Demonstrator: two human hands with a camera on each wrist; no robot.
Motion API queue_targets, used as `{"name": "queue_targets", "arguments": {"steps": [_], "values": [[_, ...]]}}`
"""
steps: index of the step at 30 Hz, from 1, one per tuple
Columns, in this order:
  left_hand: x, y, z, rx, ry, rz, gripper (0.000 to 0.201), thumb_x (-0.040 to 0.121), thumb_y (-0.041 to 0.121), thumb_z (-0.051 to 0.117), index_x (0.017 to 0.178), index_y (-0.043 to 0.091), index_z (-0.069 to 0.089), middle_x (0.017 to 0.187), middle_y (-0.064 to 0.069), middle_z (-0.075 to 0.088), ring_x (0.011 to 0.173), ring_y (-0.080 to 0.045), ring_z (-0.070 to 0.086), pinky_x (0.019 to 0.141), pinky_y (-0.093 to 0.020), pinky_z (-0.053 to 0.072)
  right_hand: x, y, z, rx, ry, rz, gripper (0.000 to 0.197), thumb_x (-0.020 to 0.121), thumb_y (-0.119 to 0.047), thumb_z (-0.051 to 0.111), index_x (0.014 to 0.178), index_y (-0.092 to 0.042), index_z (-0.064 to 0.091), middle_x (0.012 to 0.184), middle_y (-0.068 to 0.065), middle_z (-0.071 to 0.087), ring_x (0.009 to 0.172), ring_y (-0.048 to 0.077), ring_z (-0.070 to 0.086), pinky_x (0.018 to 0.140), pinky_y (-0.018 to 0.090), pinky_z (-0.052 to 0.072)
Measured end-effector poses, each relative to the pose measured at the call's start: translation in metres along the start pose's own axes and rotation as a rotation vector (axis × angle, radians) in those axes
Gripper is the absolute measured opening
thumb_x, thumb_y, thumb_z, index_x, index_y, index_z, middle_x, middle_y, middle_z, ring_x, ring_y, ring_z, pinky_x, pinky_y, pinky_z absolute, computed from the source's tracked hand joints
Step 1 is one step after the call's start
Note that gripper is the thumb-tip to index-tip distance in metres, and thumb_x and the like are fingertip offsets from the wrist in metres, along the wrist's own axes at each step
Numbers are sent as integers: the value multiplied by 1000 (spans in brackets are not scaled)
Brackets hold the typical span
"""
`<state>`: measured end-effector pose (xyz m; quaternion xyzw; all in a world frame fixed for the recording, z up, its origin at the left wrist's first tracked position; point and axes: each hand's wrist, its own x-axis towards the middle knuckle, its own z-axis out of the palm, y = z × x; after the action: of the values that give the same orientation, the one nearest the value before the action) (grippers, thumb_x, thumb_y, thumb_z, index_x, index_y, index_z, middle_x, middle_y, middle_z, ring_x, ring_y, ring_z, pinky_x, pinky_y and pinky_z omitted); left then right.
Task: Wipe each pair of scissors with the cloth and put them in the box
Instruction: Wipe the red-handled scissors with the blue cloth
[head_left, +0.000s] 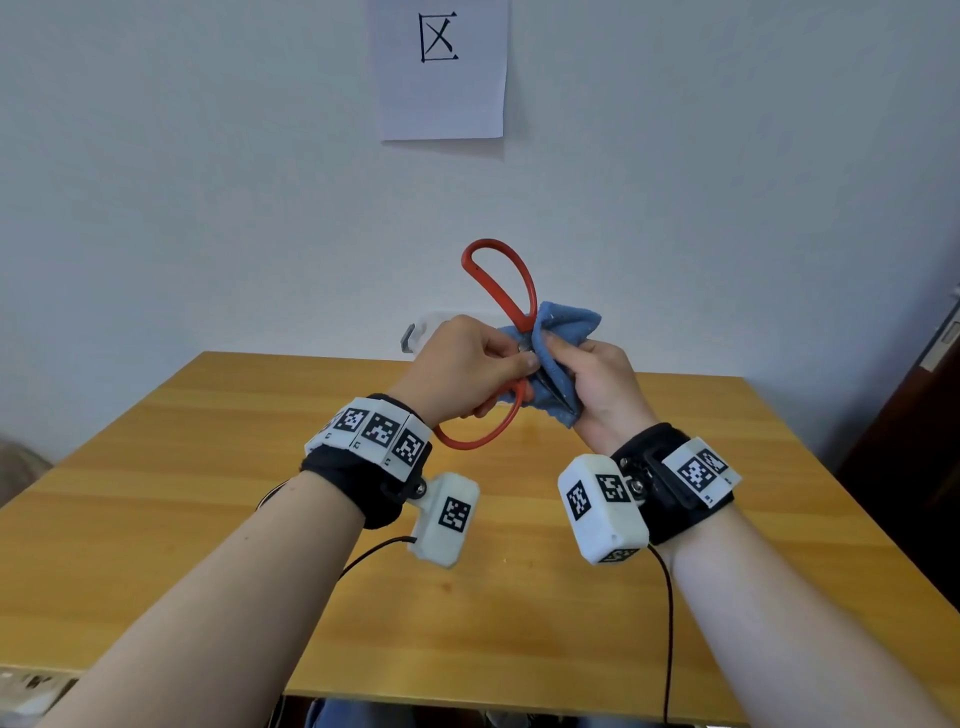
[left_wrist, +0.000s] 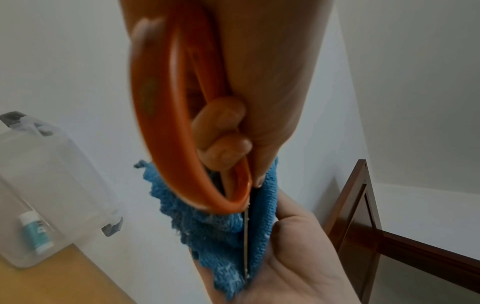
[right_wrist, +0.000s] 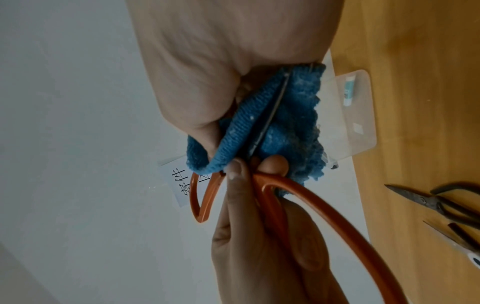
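Head view, left hand (head_left: 464, 370) gripping red-handled scissors (head_left: 506, 291) by handles above table (head_left: 208, 519), right hand (head_left: 597, 384) w/ blue cloth (head_left: 563, 325) folded round blades, clear box (left_wrist: 49, 185) at table's far edge

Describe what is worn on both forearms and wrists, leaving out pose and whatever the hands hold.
Both forearms are bare, with no sleeves. The left wrist's black fabric strap carries a curved white band of black-and-white square markers and a white camera housing, also marker-tagged. The right wrist's black strap has a white marker plate and a white boxy camera housing. A thin black cable trails from each housing.
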<state>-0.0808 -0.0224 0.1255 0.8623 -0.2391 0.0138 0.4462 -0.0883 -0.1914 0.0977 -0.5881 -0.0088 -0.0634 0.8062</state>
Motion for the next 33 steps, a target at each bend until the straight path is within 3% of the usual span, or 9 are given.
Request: {"name": "queue_targets", "arguments": {"steps": [2, 7, 14, 18, 21, 24, 28, 30, 33], "values": [[1, 0, 0, -14, 0, -5, 34, 100, 33, 64, 77, 13, 78, 72, -17, 74, 47, -25, 51, 45, -26, 40, 0, -2, -1, -6, 28, -12, 21, 96, -17, 68, 92, 3, 72, 83, 18, 75, 68, 28, 74, 56, 31, 58], [-2, 0, -1, -12, -4, -12, 34, 100, 32, 65, 75, 14, 79, 65, -14, 72, 45, -22, 50, 43, -23, 39, 2, -7, -12, 54, 77, 1, 36, 94, -18, 71, 111, 14, 66, 106, 29, 73, 99, 42, 73, 91, 55, 58], [-9, -1, -8, -75, -6, -44, 29, 100, 28, 66, 85, 7, 78, 70, 4, 76, 42, -17, 48, 40, -23, 37, 4, -7, -34, 195, 231, 71, 56, 85, -33, 79, 123, 7, 65, 118, 26, 71, 107, 39, 72, 96, 53, 56], [-11, -4, -17, -99, 52, -51, 31, 101, 28, 65, 85, 4, 77, 57, 5, 71, 39, -16, 46, 41, -23, 36, -1, -6, -40, 228, 101, 173, 70, 83, -38, 81, 132, 6, 59, 132, 29, 63, 118, 45, 65, 104, 58, 50], [-7, -2, -14, -89, 56, -24, 38, 100, 30, 66, 77, 2, 75, 55, -11, 67, 41, -25, 44, 42, -24, 36, -7, -3, -24, 107, -102, 197, 59, 97, -39, 67, 131, 9, 58, 128, 29, 65, 117, 44, 66, 99, 55, 53], [-4, 2, -8, -78, 28, -12, 42, 99, 29, 66, 66, 5, 70, 45, -9, 56, 37, -22, 41, 40, -25, 35, -12, -4, -9, 15, -220, 203, 47, 95, -33, 63, 120, 6, 63, 113, 26, 70, 98, 38, 71, 76, 42, 60], [-3, 5, -7, -15, -30, -8, 39, 100, 28, 65, 67, 7, 72, 44, -8, 57, 33, -18, 41, 39, -25, 36, -10, -4, -4, 20, -160, 166, 42, 89, -20, 67, 119, 10, 64, 114, 29, 70, 99, 35, 70, 81, 40, 60], [-2, 5, -8, 33, -55, -2, 37, 100, 26, 63, 70, 7, 74, 45, -12, 58, 33, -18, 42, 40, -24, 37, -10, -4, -1, 53, -126, 137, 23, 96, -12, 62, 106, 7, 69, 96, 24, 74, 86, 30, 73, 71, 35, 61], [0, 7, -8, 54, -68, 9, 36, 101, 27, 62, 74, 7, 75, 55, -24, 62, 34, -19, 42, 40, -23, 38, -13, -5, 3, 109, -104, 113, 21, 100, -8, 57, 90, 3, 71, 77, 20, 68, 64, 27, 70, 57, 32, 59]]}}
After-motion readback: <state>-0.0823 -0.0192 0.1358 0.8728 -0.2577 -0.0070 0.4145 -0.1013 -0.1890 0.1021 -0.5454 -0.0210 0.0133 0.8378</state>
